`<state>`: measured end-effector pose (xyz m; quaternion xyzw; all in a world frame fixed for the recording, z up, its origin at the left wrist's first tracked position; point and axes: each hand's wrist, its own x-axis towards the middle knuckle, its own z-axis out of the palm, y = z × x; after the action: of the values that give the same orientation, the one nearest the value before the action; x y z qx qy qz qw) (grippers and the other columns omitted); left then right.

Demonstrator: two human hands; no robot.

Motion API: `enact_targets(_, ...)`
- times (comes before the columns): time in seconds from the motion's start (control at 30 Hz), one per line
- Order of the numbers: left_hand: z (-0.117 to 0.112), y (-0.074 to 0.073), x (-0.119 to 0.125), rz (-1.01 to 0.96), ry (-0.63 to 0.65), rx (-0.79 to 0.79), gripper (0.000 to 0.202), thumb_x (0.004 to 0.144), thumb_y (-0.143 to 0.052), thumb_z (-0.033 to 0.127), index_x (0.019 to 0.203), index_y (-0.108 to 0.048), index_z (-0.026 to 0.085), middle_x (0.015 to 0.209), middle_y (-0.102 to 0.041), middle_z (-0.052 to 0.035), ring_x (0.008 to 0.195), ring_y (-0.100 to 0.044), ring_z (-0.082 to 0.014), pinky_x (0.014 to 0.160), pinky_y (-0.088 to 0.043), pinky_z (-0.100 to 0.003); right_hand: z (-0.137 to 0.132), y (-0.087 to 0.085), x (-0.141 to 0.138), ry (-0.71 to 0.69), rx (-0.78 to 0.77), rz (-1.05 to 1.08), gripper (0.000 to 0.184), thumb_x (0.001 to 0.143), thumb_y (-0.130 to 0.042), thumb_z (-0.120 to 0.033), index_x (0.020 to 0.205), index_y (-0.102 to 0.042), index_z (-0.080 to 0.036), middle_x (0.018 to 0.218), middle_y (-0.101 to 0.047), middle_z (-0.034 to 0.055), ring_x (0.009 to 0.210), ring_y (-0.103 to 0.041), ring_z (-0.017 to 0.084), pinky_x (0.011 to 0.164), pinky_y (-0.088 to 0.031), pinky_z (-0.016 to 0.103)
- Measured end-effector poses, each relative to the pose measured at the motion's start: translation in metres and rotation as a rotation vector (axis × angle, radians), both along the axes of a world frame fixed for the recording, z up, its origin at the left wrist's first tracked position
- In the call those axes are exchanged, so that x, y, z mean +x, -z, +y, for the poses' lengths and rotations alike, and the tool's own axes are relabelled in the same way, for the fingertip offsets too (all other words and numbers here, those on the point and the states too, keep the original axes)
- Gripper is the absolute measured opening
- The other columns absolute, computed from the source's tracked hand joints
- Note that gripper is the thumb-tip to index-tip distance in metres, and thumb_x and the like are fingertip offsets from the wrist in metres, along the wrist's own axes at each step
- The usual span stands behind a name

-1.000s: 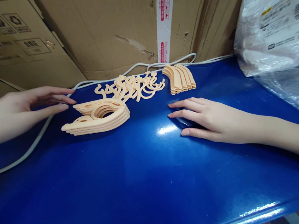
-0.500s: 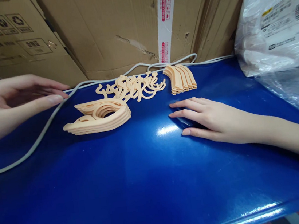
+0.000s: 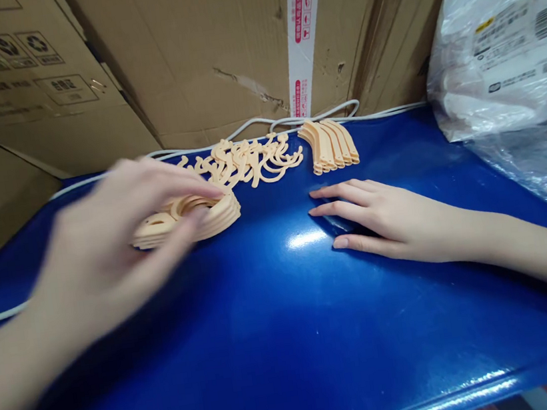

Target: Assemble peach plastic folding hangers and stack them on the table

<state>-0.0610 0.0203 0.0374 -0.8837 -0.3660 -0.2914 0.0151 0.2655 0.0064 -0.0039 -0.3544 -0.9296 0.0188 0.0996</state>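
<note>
My left hand point(image 3: 117, 242), blurred by motion, reaches over the stack of peach plastic hanger bodies point(image 3: 214, 214) on the blue table point(image 3: 281, 338), its fingertips at the stack's top; its grip cannot be made out. My right hand point(image 3: 381, 218) lies flat on the table with fingers stretched out, holding nothing. Behind the stack lies a heap of peach hooks point(image 3: 247, 158). A row of curved peach strips point(image 3: 330, 142) sits just beyond my right fingertips.
Cardboard boxes point(image 3: 212, 45) wall off the back and left. A white cable point(image 3: 292, 120) runs along the table's rear edge and down the left side. Clear plastic bags point(image 3: 509, 46) fill the right rear corner. The table's front edge is near.
My left hand has swung from the far left, near the cable, rightward onto the hanger stack. The cable now lies further back. My right hand has not moved.
</note>
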Motion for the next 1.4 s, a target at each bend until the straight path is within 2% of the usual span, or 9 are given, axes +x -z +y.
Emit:
enact_targets(0.13, -0.014, 0.021, 0.030, 0.190, 0.282, -0.117, 0.035, 0.099, -0.048, 0.036, 0.134, -0.052, 0.031, 0.139, -0.058, -0.0026, 0.130, -0.052, -0.0244, 0.110, -0.044, -0.044, 0.000, 0.000, 0.000, -0.003, 0.013, -0.002, 0.048, 0.100, -0.043, -0.046, 0.138, -0.053, -0.018, 0.145, -0.051, 0.0165, 0.129, -0.053, 0.031, 0.106, -0.044, 0.051)
enact_targets(0.33, -0.017, 0.041, 0.037, 0.277, 0.339, -0.248, 0.050, 0.099, -0.048, 0.043, 0.146, -0.043, 0.027, 0.151, -0.048, -0.0049, 0.140, -0.045, -0.0253, 0.115, -0.043, -0.043, -0.001, -0.001, 0.000, 0.001, 0.012, -0.007, 0.052, 0.101, -0.042, -0.047, 0.140, -0.053, -0.015, 0.145, -0.051, 0.0175, 0.129, -0.052, 0.031, 0.106, -0.044, 0.051)
enact_targets(0.57, -0.014, 0.039, 0.035, 0.311, 0.336, -0.241, 0.051, 0.099, -0.046, 0.047, 0.145, -0.044, 0.027, 0.151, -0.048, -0.0049, 0.138, -0.047, -0.0253, 0.113, -0.044, -0.043, 0.004, -0.009, 0.002, 0.021, -0.040, 0.080, 0.047, 0.100, -0.046, -0.045, 0.133, -0.058, -0.016, 0.137, -0.059, 0.0149, 0.123, -0.057, 0.027, 0.104, -0.045, 0.046)
enact_targets(0.67, -0.014, 0.039, 0.033, 0.317, 0.338, -0.235, 0.050, 0.100, -0.046, 0.047, 0.144, -0.046, 0.025, 0.151, -0.049, -0.0054, 0.138, -0.048, -0.0252, 0.114, -0.043, -0.043, 0.013, -0.019, 0.010, 0.127, 0.039, 0.189, 0.038, 0.100, -0.046, -0.042, 0.118, -0.065, -0.015, 0.120, -0.068, 0.0140, 0.111, -0.063, 0.027, 0.097, -0.048, 0.044)
enact_targets(0.9, -0.015, 0.039, 0.029, 0.295, 0.349, -0.262, 0.048, 0.101, -0.045, 0.043, 0.144, -0.045, 0.023, 0.152, -0.047, -0.0061, 0.140, -0.044, -0.0244, 0.117, -0.038, -0.044, 0.052, -0.039, 0.035, 0.547, 0.176, 0.367, 0.026, 0.092, -0.054, -0.038, 0.101, -0.069, -0.019, 0.095, -0.074, 0.0099, 0.085, -0.068, 0.026, 0.076, -0.050, 0.040)
enact_targets(1.03, -0.016, 0.038, 0.028, 0.300, 0.347, -0.270, 0.048, 0.101, -0.046, 0.043, 0.144, -0.045, 0.022, 0.151, -0.048, -0.0071, 0.139, -0.045, -0.0252, 0.117, -0.038, -0.045, 0.080, -0.045, 0.033, 0.632, 0.118, 0.224, 0.031, 0.091, -0.054, -0.041, 0.108, -0.067, -0.018, 0.096, -0.073, 0.0107, 0.086, -0.067, 0.028, 0.075, -0.049, 0.039)
enact_targets(1.17, -0.016, 0.038, 0.027, 0.309, 0.347, -0.259, 0.047, 0.101, -0.045, 0.043, 0.144, -0.046, 0.022, 0.151, -0.049, -0.0069, 0.139, -0.045, -0.0252, 0.116, -0.038, -0.045, 0.109, -0.045, 0.018, 0.766, 0.083, 0.019, 0.062, 0.086, -0.053, -0.065, 0.125, -0.058, -0.015, 0.090, -0.071, 0.0154, 0.087, -0.067, 0.037, 0.075, -0.049, 0.048)
enact_targets(1.23, -0.016, 0.039, 0.026, 0.303, 0.349, -0.254, 0.047, 0.101, -0.045, 0.042, 0.144, -0.046, 0.022, 0.151, -0.048, -0.0067, 0.139, -0.045, -0.0245, 0.117, -0.038, -0.045, 0.121, -0.044, 0.010, 0.824, 0.030, -0.069, 0.078, 0.083, -0.052, -0.073, 0.131, -0.052, -0.012, 0.099, -0.070, 0.0201, 0.095, -0.066, 0.040, 0.077, -0.049, 0.050)
enact_targets(1.4, -0.016, 0.041, 0.024, 0.273, 0.353, -0.258, 0.046, 0.102, -0.045, 0.042, 0.144, -0.046, 0.024, 0.151, -0.048, -0.0055, 0.140, -0.043, -0.0234, 0.117, -0.037, -0.043, 0.136, -0.047, -0.006, 0.797, -0.024, -0.114, 0.077, 0.082, -0.053, -0.073, 0.131, -0.051, -0.013, 0.107, -0.069, 0.0223, 0.102, -0.065, 0.041, 0.078, -0.050, 0.049)
